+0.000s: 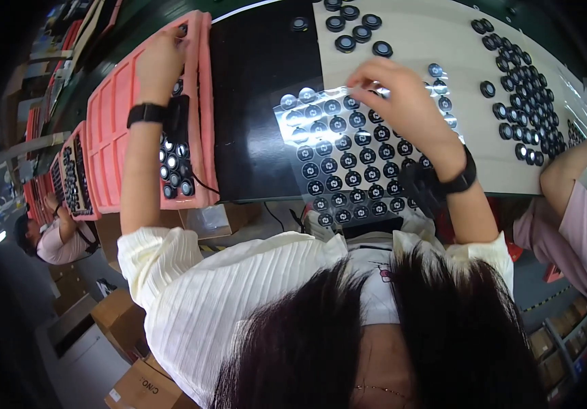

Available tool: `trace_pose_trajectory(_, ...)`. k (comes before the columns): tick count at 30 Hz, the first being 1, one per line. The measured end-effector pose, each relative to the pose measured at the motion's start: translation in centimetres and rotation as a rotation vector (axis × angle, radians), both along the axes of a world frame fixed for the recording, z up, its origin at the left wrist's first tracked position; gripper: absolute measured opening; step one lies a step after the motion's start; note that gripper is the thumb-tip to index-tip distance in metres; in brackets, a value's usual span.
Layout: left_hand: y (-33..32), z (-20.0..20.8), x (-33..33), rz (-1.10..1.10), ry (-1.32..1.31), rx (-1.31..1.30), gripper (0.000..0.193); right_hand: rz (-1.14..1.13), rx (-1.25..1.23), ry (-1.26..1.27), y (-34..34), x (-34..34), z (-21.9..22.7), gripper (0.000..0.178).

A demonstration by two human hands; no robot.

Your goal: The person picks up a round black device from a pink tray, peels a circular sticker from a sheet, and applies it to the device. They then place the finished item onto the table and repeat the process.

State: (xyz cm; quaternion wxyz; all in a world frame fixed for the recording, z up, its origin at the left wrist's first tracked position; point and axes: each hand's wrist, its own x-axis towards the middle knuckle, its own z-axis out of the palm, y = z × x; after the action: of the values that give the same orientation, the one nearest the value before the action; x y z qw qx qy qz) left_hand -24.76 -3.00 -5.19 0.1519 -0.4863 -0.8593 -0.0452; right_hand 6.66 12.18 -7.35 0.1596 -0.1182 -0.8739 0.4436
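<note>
My left hand [161, 63] reaches to the far end of a pink tray [201, 102], its fingers closed on a small black round part [182, 30] there. More black round parts with pale centres [175, 167] sit in the tray's near right compartment, below my wrist. In front of me lies a clear sheet of round black stickers [348, 160], shiny with glare, its near edge reaching past the table edge. My right hand [399, 95] is over the sheet's far edge, thumb and forefinger pinched at it. Whether a single sticker is between those fingertips is hidden.
Several loose black round parts [362, 33] lie on the pale mat beyond the sheet. A large cluster of them [529, 95] spreads at the right, near another person's arm [573, 160]. Another person [62, 235] is far left. Cardboard boxes [147, 385] stand on the floor.
</note>
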Motion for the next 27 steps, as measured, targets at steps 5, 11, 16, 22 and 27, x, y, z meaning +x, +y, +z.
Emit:
trace_pose_trajectory(5,2.3,-0.2,8.9,-0.16,-0.416,-0.13,0.025,0.015,0.111,0.055,-0.2,-5.5,-4.2,0.008)
trace_pose_trajectory(11,2.6,-2.7,9.7,-0.111,-0.501,-0.371,0.03,-0.018,0.095,-0.186,-1.4,-7.7,-4.9,0.008)
trace_pose_trajectory(16,1.7,-4.1,8.5,-0.14,-0.528,-0.335,0.033,-0.057,0.216,-0.288,-2.6,-8.2,-4.3,0.014)
trace_pose_trajectory(22,1.2,-5.1,8.6,-0.132,-0.572,-0.196,0.033,0.127,-0.153,-0.296,-0.6,-8.6,-4.6,0.013)
trace_pose_trajectory(27,0.6,-5.9,8.6,-0.141,-0.619,-0.053,0.035,0.123,-0.521,-0.016,-1.5,-7.6,-5.2,0.039)
